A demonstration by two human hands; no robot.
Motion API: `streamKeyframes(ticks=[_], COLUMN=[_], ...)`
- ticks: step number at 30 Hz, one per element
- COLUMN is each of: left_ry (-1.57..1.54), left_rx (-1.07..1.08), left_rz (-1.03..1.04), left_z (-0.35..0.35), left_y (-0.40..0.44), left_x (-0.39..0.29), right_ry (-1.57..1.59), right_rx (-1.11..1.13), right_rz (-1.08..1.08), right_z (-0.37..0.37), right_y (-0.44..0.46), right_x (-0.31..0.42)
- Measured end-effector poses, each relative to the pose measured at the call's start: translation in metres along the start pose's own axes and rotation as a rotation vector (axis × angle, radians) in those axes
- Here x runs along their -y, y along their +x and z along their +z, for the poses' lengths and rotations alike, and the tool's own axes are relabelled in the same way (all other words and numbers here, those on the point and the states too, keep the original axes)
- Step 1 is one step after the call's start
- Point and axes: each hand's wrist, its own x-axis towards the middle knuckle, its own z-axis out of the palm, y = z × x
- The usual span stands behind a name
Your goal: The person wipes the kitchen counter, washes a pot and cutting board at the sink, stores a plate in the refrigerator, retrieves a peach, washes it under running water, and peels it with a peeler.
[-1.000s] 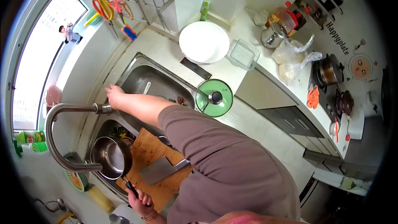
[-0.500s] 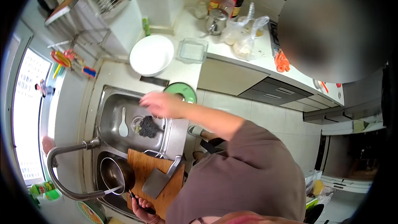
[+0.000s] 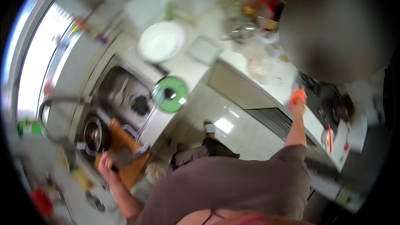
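Observation:
On the left, my left hand (image 3: 107, 168) is closed around the black handle of a metal saucepan (image 3: 95, 135), which sits in the nearer sink basin below the faucet (image 3: 62, 100). Beside it lies a wooden cutting board (image 3: 129, 171) with a cleaver (image 3: 123, 156) on it. My right hand (image 3: 297, 106) reaches far out to the right counter, its fingers closed on an orange cloth (image 3: 298, 96) near the stove edge. Blur hides the finger details.
The other sink basin holds a white rice paddle (image 3: 122, 91) and a dark mesh clump (image 3: 141, 106). A green lid (image 3: 171, 94) rests by the sink edge. A white basin (image 3: 161, 41), glass dish (image 3: 204, 50) and plastic bags (image 3: 256, 60) stand on the counter.
My right hand has swung from above the sink to the orange cloth on the right counter. The view has turned and blurred. My left hand stays on the saucepan handle.

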Motion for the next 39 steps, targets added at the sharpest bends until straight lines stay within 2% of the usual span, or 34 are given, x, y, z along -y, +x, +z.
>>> streamKeyframes(ticks=[1, 2, 3, 5, 6, 8, 9, 10, 13, 14, 15, 16, 17, 18, 19, 20, 22, 23, 24, 26, 28, 29, 31, 33, 34, 36, 39], left_ry=[0.081, -0.006, 0.042, 0.025, 0.173, 0.167, 0.186, 0.203, 0.393, 0.457, 0.519, 0.508, 0.511, 0.520, 0.512, 0.496, 0.529, 0.532, 0.537, 0.575, 0.590, 0.601, 0.573, 0.552, 0.549, 0.538, 0.541], left_rx=[-0.195, -0.229, -0.185, -0.133, -0.280, -0.338, -0.369, -0.376, -0.417, -0.421, -0.471, -0.439, -0.421, -0.403, -0.392, -0.395, -0.392, -0.401, -0.410, -0.412, -0.423, -0.403, -0.380, -0.365, -0.363, -0.377, -0.410], left_rz=[0.198, 0.273, 0.235, 0.139, 0.254, 0.249, 0.251, 0.253, 0.298, 0.310, 0.332, 0.335, 0.331, 0.326, 0.284, 0.257, 0.242, 0.239, 0.240, 0.258, 0.278, 0.241, 0.195, 0.172, 0.170, 0.168, 0.162], left_z=[0.030, 0.029, 0.031, 0.006, 0.009, -0.019, -0.025, -0.033, -0.036, -0.036, -0.029, -0.032, -0.034, -0.038, -0.044, -0.043, -0.039, -0.038, -0.037, -0.038, -0.039, -0.039, -0.039, -0.043, -0.048, -0.054, -0.048], left_y=[-0.001, 0.000, 0.001, 0.002, 0.000, -0.001, -0.003, -0.008, -0.021, -0.025, -0.030, -0.033, -0.038, -0.042, -0.044, -0.046, -0.050, -0.050, -0.051, -0.051, -0.052, -0.053, -0.053, -0.055, -0.057, -0.059, -0.056], left_x=[0.025, 0.028, 0.029, 0.011, 0.011, -0.004, -0.010, -0.016, -0.025, -0.028, -0.029, -0.033, -0.037, -0.042, -0.048, -0.050, -0.053, -0.053, -0.054, -0.055, -0.056, -0.056, -0.055, -0.060, -0.063, -0.065, -0.070], right_ry=[-0.006, 0.752, 1.015, 1.268, 1.458, 1.727, 1.867, 2.023, 1.893, 1.719, 1.711, 1.629, 1.655, 1.542, 1.466, 1.313, 1.165, 1.121, 0.873, 0.313, 0.141, 0.163, 0.109, 0.225, 0.324, 0.464, 0.523], right_rx=[-0.065, 0.067, 0.238, 0.454, 0.383, 0.602, 0.908, 1.125, 1.401, 1.458, 1.781, 1.736, 1.852, 1.873, 1.779, 1.585, 1.304, 0.915, 0.751, 0.437, 0.425, 0.666, 1.006, 0.809, 0.787, 1.096, 1.242], right_rz=[0.150, 0.151, 0.222, 0.211, 0.115, 0.309, 0.158, 0.148, -0.121, -0.364, -0.339, -0.356, -0.534, -0.638, -0.737, -1.019, -1.245, -1.557, -1.819, -2.044, -1.840, -1.332, -1.331, -1.720, -1.756, -2.018, -2.206], right_z=[-0.012, 0.041, 0.028, 0.009, 0.013, -0.090, -0.109, -0.095, -0.178, -0.176, -0.175, -0.179, -0.183, -0.168, -0.175, -0.159, -0.155, -0.135, -0.131, -0.135, -0.101, -0.097, -0.094, -0.100, -0.075, -0.067, -0.041], right_y=[-0.010, 0.009, 0.001, 0.013, 0.006, -0.054, -0.076, -0.087, -0.192, -0.215, -0.241, -0.269, -0.304, -0.332, -0.370, -0.405, -0.478, -0.509, -0.530, -0.555, -0.579, -0.595, -0.603, -0.606, -0.613, -0.605, -0.609], right_x=[0.025, -0.024, -0.026, 0.000, 0.023, 0.168, 0.210, 0.236, 0.426, 0.466, 0.509, 0.546, 0.589, 0.626, 0.663, 0.700, 0.751, 0.773, 0.790, 0.798, 0.812, 0.824, 0.844, 0.835, 0.839, 0.830, 0.824])
